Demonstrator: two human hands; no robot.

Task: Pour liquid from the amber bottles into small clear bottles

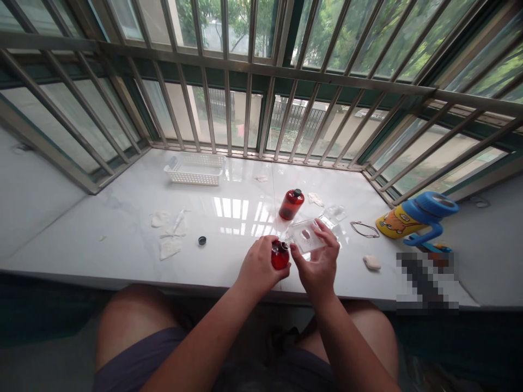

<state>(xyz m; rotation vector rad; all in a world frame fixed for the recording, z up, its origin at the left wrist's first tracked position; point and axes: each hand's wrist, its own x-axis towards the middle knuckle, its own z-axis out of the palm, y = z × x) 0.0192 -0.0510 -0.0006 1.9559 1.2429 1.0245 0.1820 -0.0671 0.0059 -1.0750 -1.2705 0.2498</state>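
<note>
As the left hand grips a bottle, the right holds plastic.

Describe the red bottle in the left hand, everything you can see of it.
The red bottle is small, rounded and glossy, of translucent red glass or plastic. It stands roughly upright, gripped by the left hand, above the white sill. Its dark neck is partly hidden. It sits beside the clear tray held by the right hand; whether they touch is unclear.

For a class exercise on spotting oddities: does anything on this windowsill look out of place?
A small black cap lies loose on the white sill, near crumpled tissues. It looks stray because it sits apart from the standing red bottle, which wears its own cap.
</note>
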